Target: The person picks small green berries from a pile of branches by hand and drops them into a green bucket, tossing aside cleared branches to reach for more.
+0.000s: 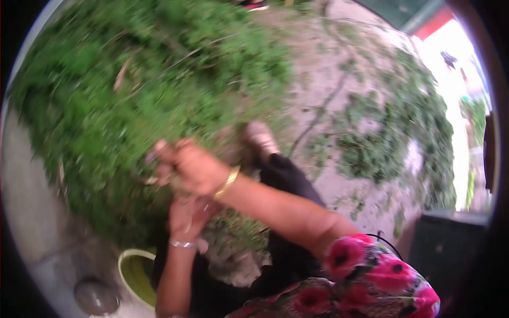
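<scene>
My right hand (pixel 197 167), with a gold bangle (pixel 227 182) at the wrist, is closed in front of the green pile, its fingers curled and blurred. Whatever it grips is too smeared to name. Just below and touching it is my left hand (pixel 189 214), with a silver bangle (pixel 183 244). Its palm shows, but the right hand and blur hide its fingers. A large heap of feathery green plants (pixel 143 69) lies beneath and beyond both hands. Loose green sprigs (pixel 238 230) lie between my legs.
A yellow-green tub (pixel 127 267) stands at lower left beside a round dark metal pot (pixel 97 296). My shoe (pixel 261 137) rests at the heap's edge. More greens (pixel 371 138) spread over the floor at right, near a dark box (pixel 448 254). Another person's foot (pixel 255 5) shows at the top.
</scene>
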`<state>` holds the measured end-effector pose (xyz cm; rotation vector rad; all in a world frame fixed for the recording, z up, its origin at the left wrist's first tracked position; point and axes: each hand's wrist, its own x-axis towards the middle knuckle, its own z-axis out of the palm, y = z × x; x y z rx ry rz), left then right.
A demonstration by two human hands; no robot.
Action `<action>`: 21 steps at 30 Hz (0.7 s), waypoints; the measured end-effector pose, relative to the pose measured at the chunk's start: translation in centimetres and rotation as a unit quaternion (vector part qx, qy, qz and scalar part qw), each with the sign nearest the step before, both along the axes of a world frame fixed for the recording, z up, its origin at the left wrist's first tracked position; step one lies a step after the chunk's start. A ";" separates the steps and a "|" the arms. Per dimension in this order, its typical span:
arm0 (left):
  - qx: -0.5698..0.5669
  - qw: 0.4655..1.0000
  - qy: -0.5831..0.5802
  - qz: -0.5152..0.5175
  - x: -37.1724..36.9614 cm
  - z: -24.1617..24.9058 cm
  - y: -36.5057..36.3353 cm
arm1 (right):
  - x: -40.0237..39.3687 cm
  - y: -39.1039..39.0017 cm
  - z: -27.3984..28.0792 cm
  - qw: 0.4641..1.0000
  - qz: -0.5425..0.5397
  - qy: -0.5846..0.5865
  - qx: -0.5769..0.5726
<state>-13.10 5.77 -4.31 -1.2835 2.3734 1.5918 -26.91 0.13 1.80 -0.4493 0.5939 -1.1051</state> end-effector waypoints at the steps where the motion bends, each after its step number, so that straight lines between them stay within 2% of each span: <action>1: 0.291 0.881 0.246 0.282 -0.4 0.5 -0.3 | 0.1 -0.2 0.1 0.996 0.003 -0.083 0.040; 2: 0.491 0.552 0.461 0.492 -0.5 0.7 -0.2 | 0.2 0.3 0.1 0.984 0.003 -0.159 0.082; 4: 0.340 0.615 0.462 0.540 -0.3 1.8 -1.3 | 0.4 0.4 0.2 0.978 -0.019 -0.181 0.103; 5: 0.487 0.536 0.586 0.364 2.5 -0.7 -2.9 | 0.7 0.5 0.8 0.984 -0.065 -0.126 0.106; 6: 0.347 0.614 0.508 0.494 1.3 1.9 -3.1 | 0.8 0.3 1.4 0.986 -0.113 -0.069 0.104; 8: 0.299 0.619 0.504 0.523 2.7 1.0 -3.8 | 0.0 0.3 0.4 0.984 -0.126 0.047 0.119; 10: 0.242 0.595 0.512 0.570 3.7 3.0 -4.2 | -1.3 0.2 0.7 0.962 -0.109 0.187 0.164; 11: 0.237 0.595 0.532 0.553 4.5 3.5 -4.2 | -2.3 0.8 -2.7 0.946 -0.161 0.282 0.016; 12: 0.233 0.595 0.553 0.535 5.2 4.0 -4.3 | -2.4 1.0 -6.0 0.896 -0.210 0.367 -0.133; 13: 0.214 0.590 0.552 0.549 5.4 4.6 -4.6 | -1.9 0.6 -4.2 0.898 -0.205 0.364 -0.139; 14: 0.209 0.588 0.555 0.551 5.7 5.2 -4.6 | -1.6 0.2 -0.8 0.904 -0.197 0.379 0.023; 15: 0.205 0.590 0.564 0.541 5.9 5.8 -4.6 | -1.4 -0.2 1.2 0.885 -0.183 0.387 0.185; 18: 0.183 0.587 0.578 0.536 6.7 5.2 -4.7 | -3.5 -1.4 1.7 0.887 -0.160 0.406 0.152; 19: 0.165 0.586 0.581 0.539 7.0 5.0 -4.7 | -3.3 -1.8 1.8 0.851 -0.216 0.443 0.183; 20: 0.162 0.584 0.583 0.541 7.1 5.3 -4.6 | -3.1 -1.9 1.7 0.852 -0.213 0.443 0.180; 21: 0.142 0.589 0.584 0.541 7.0 5.8 -4.5 | -3.0 -1.9 1.4 0.829 -0.276 0.473 0.111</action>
